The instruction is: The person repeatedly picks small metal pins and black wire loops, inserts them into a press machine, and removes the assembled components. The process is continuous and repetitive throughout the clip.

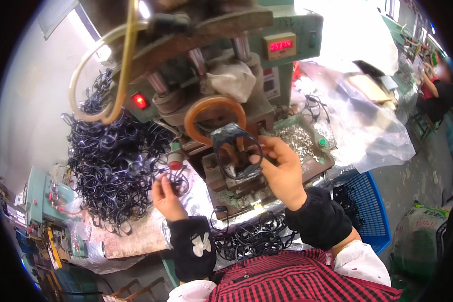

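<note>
1. Pinched in my right hand [282, 168] is a black band loop [235, 151], raised in front of the green press machine [246, 65], just below its orange ring [214, 113].
2. My left hand [166, 194] closes its fingers on a thin black ring [177, 181] low at the machine's left.
3. Beside that hand lies a big heap of black rings [113, 161]; more rings [254, 234] lie near my lap.
4. At my right stands a blue basket [370, 206].

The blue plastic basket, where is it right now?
In the head view, the blue basket sits low on the person's right, just beyond the right hand's dark sleeve.
</note>
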A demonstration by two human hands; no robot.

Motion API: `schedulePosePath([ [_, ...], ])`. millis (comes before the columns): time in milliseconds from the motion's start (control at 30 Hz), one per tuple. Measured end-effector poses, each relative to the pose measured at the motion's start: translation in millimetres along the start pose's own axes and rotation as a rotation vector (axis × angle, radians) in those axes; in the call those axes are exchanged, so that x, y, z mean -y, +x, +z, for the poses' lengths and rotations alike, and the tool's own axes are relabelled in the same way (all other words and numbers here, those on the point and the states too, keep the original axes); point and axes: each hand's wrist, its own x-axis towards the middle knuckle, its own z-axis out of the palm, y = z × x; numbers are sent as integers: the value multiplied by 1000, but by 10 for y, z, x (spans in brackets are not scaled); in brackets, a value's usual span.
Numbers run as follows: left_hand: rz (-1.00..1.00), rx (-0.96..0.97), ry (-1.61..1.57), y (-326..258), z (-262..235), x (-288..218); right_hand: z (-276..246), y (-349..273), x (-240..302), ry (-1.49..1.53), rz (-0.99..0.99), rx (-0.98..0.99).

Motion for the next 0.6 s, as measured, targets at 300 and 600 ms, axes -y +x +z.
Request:
schedulePosePath([
  [300,463,347,-272,-163,645,-1500,202,-68,325,190,150,101],
  [600,170,595,-154,-612,724,-1537,-856,149,-233,-1347,-364,-188],
])
